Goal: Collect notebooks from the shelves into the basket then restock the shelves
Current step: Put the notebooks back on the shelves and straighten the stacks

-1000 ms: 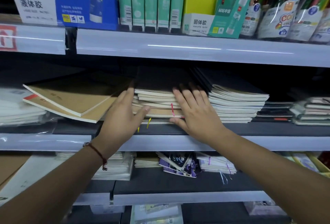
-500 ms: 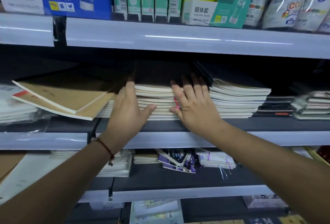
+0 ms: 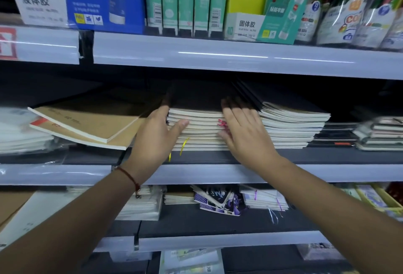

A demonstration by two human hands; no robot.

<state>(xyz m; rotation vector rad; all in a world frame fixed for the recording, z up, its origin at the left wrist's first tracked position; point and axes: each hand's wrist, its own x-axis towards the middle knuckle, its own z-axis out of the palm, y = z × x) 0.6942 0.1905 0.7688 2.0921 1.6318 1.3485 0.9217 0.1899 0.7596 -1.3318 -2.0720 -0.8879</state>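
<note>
A stack of dark-covered notebooks (image 3: 198, 126) with cream page edges lies on the middle shelf (image 3: 218, 172). My left hand (image 3: 156, 137) presses flat against the stack's left side, thumb across the page edges. My right hand (image 3: 244, 134) lies against the stack's right side with straight fingers reaching back along it. A red ribbon and a yellow ribbon hang from the pages. A second dark stack (image 3: 290, 125) sits just right of it. Two tan notebooks (image 3: 91, 121) lie tilted to the left. No basket is in view.
The upper shelf (image 3: 218, 55) holds glue boxes and tubes (image 3: 185, 0) and packaged pens. More small notebook stacks (image 3: 379, 134) sit at the far right, wrapped white packs (image 3: 19, 134) at the far left. The lower shelf carries further notebooks (image 3: 218, 200).
Both hands stayed at the sides of the middle stack. The stack was pushed back level with the shelf, then sits slightly forward again with its yellow ribbon showing. The camera shifted a little.
</note>
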